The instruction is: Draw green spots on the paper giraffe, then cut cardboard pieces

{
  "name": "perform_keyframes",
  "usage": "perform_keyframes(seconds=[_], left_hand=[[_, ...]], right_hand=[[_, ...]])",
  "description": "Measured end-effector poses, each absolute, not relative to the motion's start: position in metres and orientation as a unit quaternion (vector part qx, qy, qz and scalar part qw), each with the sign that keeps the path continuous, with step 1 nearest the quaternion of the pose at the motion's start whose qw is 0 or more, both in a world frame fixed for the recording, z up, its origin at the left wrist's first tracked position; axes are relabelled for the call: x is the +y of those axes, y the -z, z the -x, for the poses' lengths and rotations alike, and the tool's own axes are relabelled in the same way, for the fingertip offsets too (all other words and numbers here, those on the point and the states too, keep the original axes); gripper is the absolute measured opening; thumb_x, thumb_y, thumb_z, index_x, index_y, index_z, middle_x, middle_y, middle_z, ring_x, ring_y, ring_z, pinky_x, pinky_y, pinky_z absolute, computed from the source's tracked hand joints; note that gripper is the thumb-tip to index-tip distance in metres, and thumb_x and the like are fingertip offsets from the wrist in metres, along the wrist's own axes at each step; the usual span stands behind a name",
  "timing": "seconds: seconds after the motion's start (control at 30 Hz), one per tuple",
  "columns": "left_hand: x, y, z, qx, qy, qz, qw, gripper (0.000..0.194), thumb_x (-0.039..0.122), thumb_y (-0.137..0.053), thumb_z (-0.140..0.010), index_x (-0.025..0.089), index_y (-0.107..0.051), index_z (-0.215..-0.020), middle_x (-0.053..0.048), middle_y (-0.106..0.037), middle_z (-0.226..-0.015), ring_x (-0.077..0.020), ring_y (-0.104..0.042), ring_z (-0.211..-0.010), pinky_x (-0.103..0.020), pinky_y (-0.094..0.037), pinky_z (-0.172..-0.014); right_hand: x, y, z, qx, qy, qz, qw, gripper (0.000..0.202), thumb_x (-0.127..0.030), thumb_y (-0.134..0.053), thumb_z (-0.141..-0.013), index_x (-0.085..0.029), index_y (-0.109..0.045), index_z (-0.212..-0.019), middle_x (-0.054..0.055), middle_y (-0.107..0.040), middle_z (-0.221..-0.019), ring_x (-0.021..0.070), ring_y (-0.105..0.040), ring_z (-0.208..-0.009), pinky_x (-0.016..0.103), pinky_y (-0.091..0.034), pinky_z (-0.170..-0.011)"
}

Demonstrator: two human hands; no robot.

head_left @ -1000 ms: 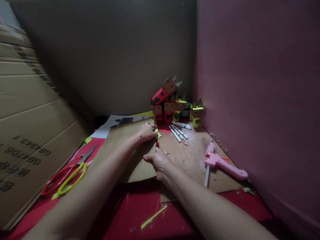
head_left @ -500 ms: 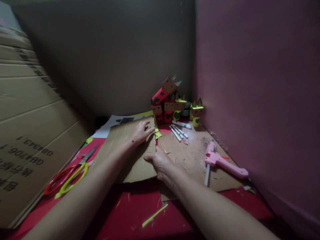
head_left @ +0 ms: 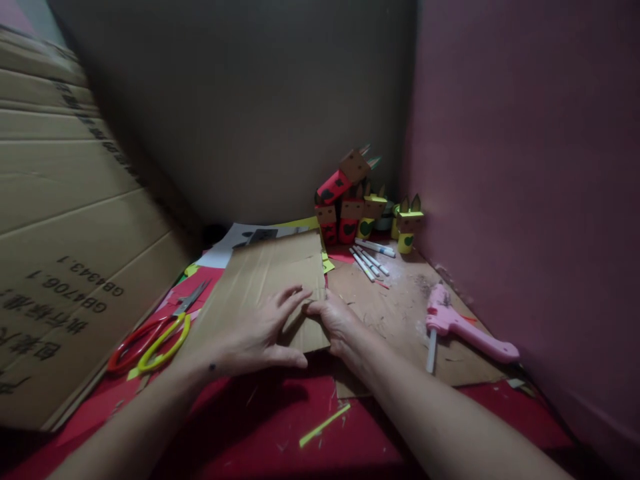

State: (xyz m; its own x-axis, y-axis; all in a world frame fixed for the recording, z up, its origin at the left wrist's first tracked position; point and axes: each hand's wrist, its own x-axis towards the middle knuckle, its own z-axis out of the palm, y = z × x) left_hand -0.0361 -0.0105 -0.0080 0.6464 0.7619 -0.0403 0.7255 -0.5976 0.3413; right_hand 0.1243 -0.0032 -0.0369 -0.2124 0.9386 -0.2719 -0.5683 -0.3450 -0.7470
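Note:
A flat brown cardboard piece (head_left: 265,273) lies at the middle of the work surface, over some papers. My left hand (head_left: 265,330) rests on its near part with the fingers spread and the thumb apart. My right hand (head_left: 336,321) grips the right edge of the cardboard near its front corner, thumb on top and the other fingers partly hidden below. To the left lie scissors (head_left: 163,340) with red and yellow handles.
A pink glue gun (head_left: 465,327) lies on a cardboard mat (head_left: 385,307) at right, with several markers (head_left: 367,261) behind. Red and yellow paper figures (head_left: 351,220) stand at the back. A large carton (head_left: 65,220) leans at left; walls bound the back and right.
My left hand has moved toward me across the cardboard, closer to its front edge. My right hand keeps its hold on the right edge. The whole view has shifted slightly.

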Motion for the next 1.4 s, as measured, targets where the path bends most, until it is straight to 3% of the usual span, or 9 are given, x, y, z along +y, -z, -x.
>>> perform_keyframes(seconds=[0.13,0.33,0.5,0.63,0.73,0.8,1.07,1.4], left_hand=[[-0.015,0.013,0.039,0.424,-0.037,-0.894,0.142,0.092,0.068,-0.057,-0.074,0.021,-0.025,-0.146,-0.02,-0.017,-0.153,-0.037,-0.018,-0.14,-0.056,-0.027,-0.11],[-0.015,0.017,0.039,0.401,-0.056,-0.906,0.124,0.091,0.069,-0.056,-0.075,0.015,-0.03,-0.144,-0.023,-0.024,-0.151,-0.0374,-0.02,-0.139,-0.056,-0.029,-0.108],[-0.014,0.021,0.041,0.382,-0.087,-0.912,0.12,0.091,0.071,-0.057,-0.072,0.017,-0.033,-0.142,-0.021,-0.029,-0.149,-0.0383,-0.022,-0.137,-0.057,-0.028,-0.108],[-0.014,0.02,0.04,0.387,-0.076,-0.91,0.129,0.091,0.07,-0.055,-0.075,0.021,-0.026,-0.146,-0.02,-0.027,-0.15,-0.0388,-0.022,-0.136,-0.058,-0.029,-0.107],[-0.015,0.018,0.04,0.387,-0.08,-0.909,0.136,0.092,0.069,-0.054,-0.075,0.022,-0.023,-0.147,-0.02,-0.027,-0.15,-0.0403,-0.022,-0.136,-0.06,-0.029,-0.105],[-0.016,0.018,0.04,0.383,-0.083,-0.911,0.131,0.093,0.071,-0.053,-0.074,0.02,-0.024,-0.147,-0.022,-0.027,-0.149,-0.0416,-0.023,-0.135,-0.061,-0.029,-0.105],[-0.016,0.022,0.041,0.382,-0.079,-0.912,0.125,0.095,0.074,-0.05,-0.074,0.018,-0.025,-0.146,-0.023,-0.026,-0.149,-0.042,-0.021,-0.136,-0.061,-0.027,-0.105],[-0.019,0.019,0.04,0.376,-0.083,-0.915,0.12,0.09,0.072,-0.05,-0.075,0.017,-0.03,-0.143,-0.022,-0.027,-0.148,-0.0411,-0.02,-0.137,-0.059,-0.029,-0.105]], right_hand=[[-0.005,0.037,-0.125,-0.253,-0.74,0.374,0.499,0.044,-0.002,-0.053,-0.051,-0.021,-0.057,-0.091,-0.005,-0.063,-0.06,0.0184,-0.061,-0.059,0.035,-0.05,-0.067],[-0.007,0.039,-0.126,-0.251,-0.743,0.388,0.484,0.05,-0.003,-0.055,-0.053,-0.022,-0.057,-0.099,-0.005,-0.065,-0.06,0.0185,-0.059,-0.052,0.035,-0.049,-0.061],[-0.007,0.037,-0.129,-0.226,-0.76,0.41,0.45,0.043,-0.005,-0.055,-0.058,-0.019,-0.061,-0.098,-0.002,-0.066,-0.059,0.0188,-0.06,-0.052,0.033,-0.048,-0.06],[-0.005,0.032,-0.13,-0.185,-0.786,0.424,0.41,0.018,-0.019,-0.052,-0.074,-0.014,-0.064,-0.086,0.002,-0.063,-0.055,0.0199,-0.06,-0.051,0.036,-0.051,-0.063],[-0.004,0.028,-0.128,-0.162,-0.789,0.43,0.407,0.025,-0.032,-0.047,-0.085,-0.014,-0.063,-0.093,0.004,-0.066,-0.061,0.0217,-0.064,-0.056,0.038,-0.052,-0.065],[-0.005,0.027,-0.126,-0.154,-0.782,0.437,0.416,0.025,-0.031,-0.046,-0.088,-0.017,-0.061,-0.103,0.003,-0.068,-0.066,0.0208,-0.065,-0.059,0.037,-0.053,-0.067],[-0.007,0.026,-0.127,-0.141,-0.778,0.457,0.408,0.028,-0.028,-0.048,-0.089,-0.019,-0.057,-0.113,0.0,-0.069,-0.064,0.0204,-0.067,-0.059,0.038,-0.054,-0.07],[0.006,0.025,-0.133,-0.135,-0.845,0.381,0.349,0.039,-0.041,-0.043,-0.091,-0.013,-0.061,-0.112,0.011,-0.074,-0.083,0.0264,-0.07,-0.073,0.049,-0.052,-0.078]])
